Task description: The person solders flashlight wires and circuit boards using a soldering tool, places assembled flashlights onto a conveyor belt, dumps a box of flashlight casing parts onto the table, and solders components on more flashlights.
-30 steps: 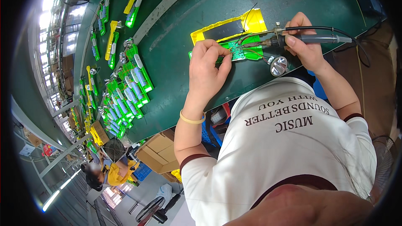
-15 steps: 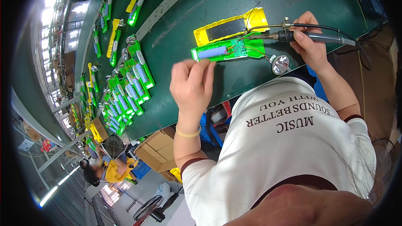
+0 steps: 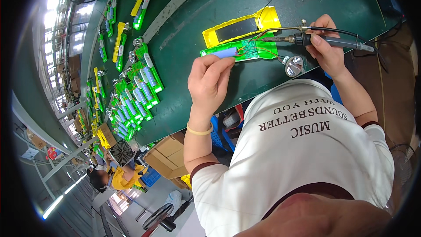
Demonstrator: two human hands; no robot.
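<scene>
My right hand (image 3: 326, 48) grips a soldering iron (image 3: 340, 41) by its dark handle, with a thin metal tube (image 3: 280, 28) running along it. The iron's tip reaches over a small green circuit board (image 3: 250, 49) in an open green flashlight housing (image 3: 267, 53). At the housing's left end lies a blue cylindrical battery (image 3: 225, 53), partly behind my left hand (image 3: 209, 79). That hand is closed, its fingertips pinched at the housing's near edge; whatever they hold is hidden. Wires link the board to a round reflector lamp head (image 3: 294, 66). Beyond sits a yellow housing half (image 3: 212, 38) with a dark panel.
Several green housings with batteries (image 3: 139, 92) are crowded on the green table (image 3: 184, 101) to the left. More green and yellow parts (image 3: 118, 46) lie farther left. A cardboard box (image 3: 166, 156) stands below the table edge. Another person (image 3: 120, 177) sits at the lower left.
My left hand has shifted right along the housing's near edge, now covering part of the battery. My right hand and the iron have barely moved.
</scene>
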